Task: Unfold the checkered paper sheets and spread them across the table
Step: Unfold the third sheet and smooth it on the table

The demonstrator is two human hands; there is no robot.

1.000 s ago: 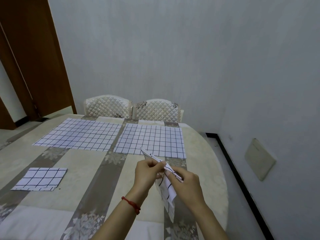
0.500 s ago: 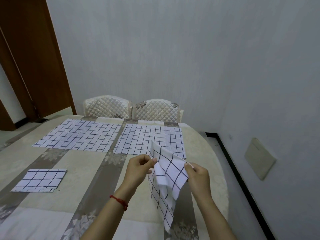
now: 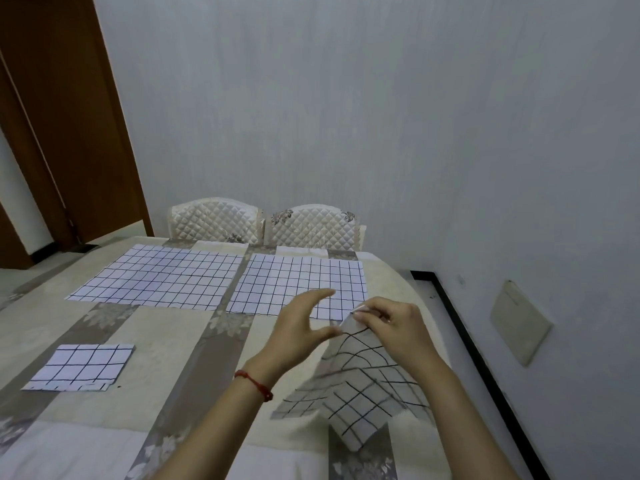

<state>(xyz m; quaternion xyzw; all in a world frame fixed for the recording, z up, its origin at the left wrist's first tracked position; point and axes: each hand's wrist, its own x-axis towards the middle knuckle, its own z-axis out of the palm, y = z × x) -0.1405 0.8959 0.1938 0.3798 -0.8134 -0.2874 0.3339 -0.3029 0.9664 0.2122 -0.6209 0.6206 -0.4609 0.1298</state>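
A partly unfolded checkered sheet (image 3: 356,400) hangs over the table's near right side, sagging in loose folds. My right hand (image 3: 394,327) pinches its top corner. My left hand (image 3: 298,330), with a red string on its wrist, hovers just left of that corner, thumb and fingers spread, holding nothing. Two fully unfolded checkered sheets lie flat side by side at the far end, one on the left (image 3: 156,275) and one on the right (image 3: 294,285). A still-folded checkered sheet (image 3: 83,365) rests at the near left.
The table (image 3: 162,362) wears a beige and grey floral cloth and curves away at its right edge. Two quilted chair backs (image 3: 214,220) (image 3: 311,225) stand behind its far end. A brown door (image 3: 69,116) is at the left, a grey wall close on the right.
The sheet has opened further and dropped lower. My left hand has let go of it and spread open; my right hand keeps the top corner and has shifted right.
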